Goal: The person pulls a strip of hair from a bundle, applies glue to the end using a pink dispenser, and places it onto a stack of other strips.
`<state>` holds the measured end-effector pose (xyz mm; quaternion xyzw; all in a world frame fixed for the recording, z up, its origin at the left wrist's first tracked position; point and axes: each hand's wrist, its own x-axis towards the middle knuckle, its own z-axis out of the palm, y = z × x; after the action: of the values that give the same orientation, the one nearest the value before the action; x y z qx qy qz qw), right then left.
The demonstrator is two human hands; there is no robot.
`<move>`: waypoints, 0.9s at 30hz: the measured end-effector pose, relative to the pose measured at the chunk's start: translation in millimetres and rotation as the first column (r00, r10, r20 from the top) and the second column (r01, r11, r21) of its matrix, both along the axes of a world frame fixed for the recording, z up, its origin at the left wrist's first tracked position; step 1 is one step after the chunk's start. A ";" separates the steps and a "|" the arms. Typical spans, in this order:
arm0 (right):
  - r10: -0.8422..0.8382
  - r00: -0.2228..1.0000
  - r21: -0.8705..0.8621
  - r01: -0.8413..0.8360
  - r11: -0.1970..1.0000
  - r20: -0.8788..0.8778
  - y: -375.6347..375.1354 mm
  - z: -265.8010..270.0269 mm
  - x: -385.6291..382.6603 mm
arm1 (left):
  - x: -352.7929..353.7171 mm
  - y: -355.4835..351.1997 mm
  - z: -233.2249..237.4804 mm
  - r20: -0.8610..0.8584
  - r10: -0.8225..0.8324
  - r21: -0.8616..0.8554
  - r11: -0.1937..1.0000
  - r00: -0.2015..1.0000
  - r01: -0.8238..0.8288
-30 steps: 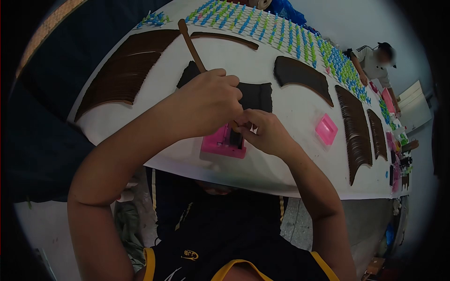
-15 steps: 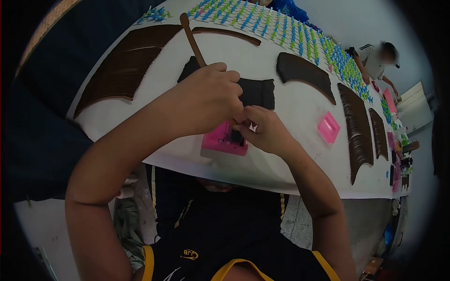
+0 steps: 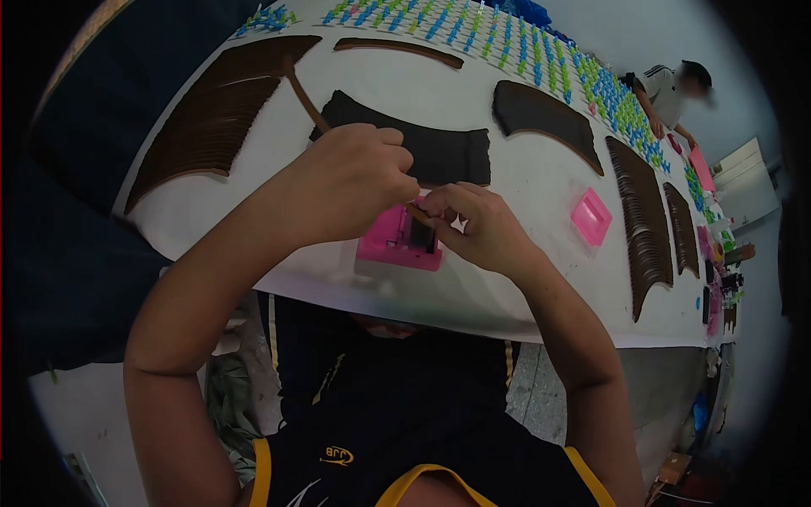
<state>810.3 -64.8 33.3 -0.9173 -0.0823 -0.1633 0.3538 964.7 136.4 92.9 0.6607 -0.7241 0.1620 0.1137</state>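
Observation:
A long, thin brown strip (image 3: 306, 100) runs slantwise through my left hand (image 3: 359, 169), which is closed around its middle. Its upper part sticks out up and to the left, and its lower end comes out near the fingers of my right hand (image 3: 481, 221). Thumb and forefinger of the right hand pinch that lower end. Just beneath both hands sits a pink tray-like box (image 3: 395, 247) with dark parts inside, partly hidden by my fingers. Behind the hands lies a row of dark strips (image 3: 439, 152) set side by side.
More brown strips lie in rows at left (image 3: 190, 139) and right (image 3: 639, 224). A small pink dish (image 3: 591, 217) rests right of my hands. Many blue and green clips (image 3: 507, 46) line the far side of the white table (image 3: 498, 296). Another person (image 3: 672, 97) works at the far right.
My left hand and the brown strip have shifted slightly left, and the strip leans further over. More of the pink box and the dark row shows. The whole view has moved a little.

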 end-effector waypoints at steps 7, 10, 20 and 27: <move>0.051 0.998 -0.128 -0.045 0.991 0.041 -11.4 -8.7 -7.3 | 0.9 7.7 -35.6 -0.060 0.025 0.003 1.000 0.998 -0.025; 0.073 0.996 -0.134 -0.067 0.989 0.042 -17.6 -12.5 -10.1 | -1.0 6.6 -49.5 -0.147 -0.029 -0.096 0.995 0.989 0.014; 0.034 0.999 -0.163 -0.028 0.986 0.035 -24.7 -14.6 -20.8 | -8.4 1.1 -63.9 -0.261 -0.063 -0.148 0.989 0.963 0.024; 0.026 0.999 -0.158 -0.019 0.987 0.044 -23.6 -16.6 -21.6 | -9.1 1.3 -65.8 -0.248 -0.039 -0.155 0.988 0.968 0.001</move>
<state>788.7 -88.4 16.7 -0.9374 -0.1133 -0.1735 0.2799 955.6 137.8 27.1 0.6578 -0.6961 0.1315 0.2560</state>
